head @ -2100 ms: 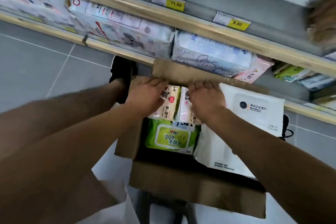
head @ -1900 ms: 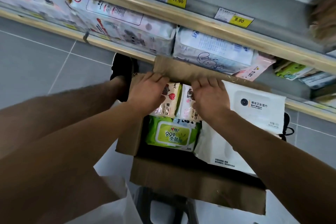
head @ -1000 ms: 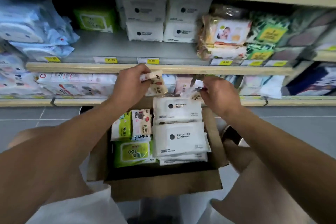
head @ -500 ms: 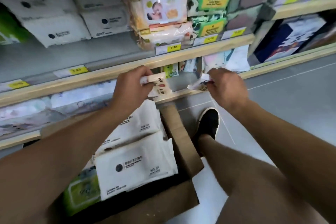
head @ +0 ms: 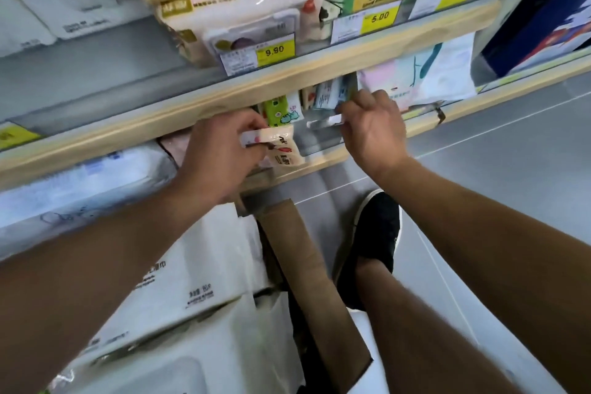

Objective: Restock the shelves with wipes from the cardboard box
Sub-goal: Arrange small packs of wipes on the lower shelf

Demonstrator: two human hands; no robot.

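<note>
My left hand (head: 220,153) grips a small cream wipes pack (head: 281,147) with red print, held at the mouth of the lower shelf (head: 319,137). My right hand (head: 372,128) pinches a second small wipes pack (head: 323,121), seen edge-on, just inside the same shelf gap. Small green and white packs (head: 281,110) stand at the back of that shelf. Below my arms the cardboard box (head: 307,268) sits open, with large white wipes packs (head: 192,281) on top.
The upper shelf (head: 287,73) has a wooden front rail with yellow price tags (head: 275,51) and carries cream, white and green packs. Big wipes bundles (head: 80,182) fill the lower shelf at left. My black shoe (head: 374,243) stands on the grey tile floor beside the box.
Both hands lifted small packs out of the box and carried them right and forward to the lower shelf. The view swung right and closer to the shelves.
</note>
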